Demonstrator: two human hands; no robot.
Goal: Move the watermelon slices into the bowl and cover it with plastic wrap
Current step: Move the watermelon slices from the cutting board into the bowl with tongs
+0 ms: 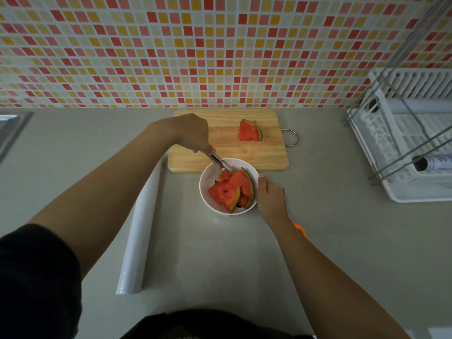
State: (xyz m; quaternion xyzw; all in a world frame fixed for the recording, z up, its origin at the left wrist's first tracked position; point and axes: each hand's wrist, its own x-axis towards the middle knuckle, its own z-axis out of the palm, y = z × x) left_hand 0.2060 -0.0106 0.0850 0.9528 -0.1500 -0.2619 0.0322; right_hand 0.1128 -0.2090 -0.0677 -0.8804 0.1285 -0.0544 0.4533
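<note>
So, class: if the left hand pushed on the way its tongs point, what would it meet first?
The watermelon slices in the bowl: the tongs in the left hand point down at them, tips seemingly touching; depth is unclear.

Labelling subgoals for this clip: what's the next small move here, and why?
Probably lift the metal tongs out of the white bowl and swing them to the last watermelon slice on the wooden cutting board. The left hand holds them, tips among slices already in the bowl; the right hand rests against its side.
</note>
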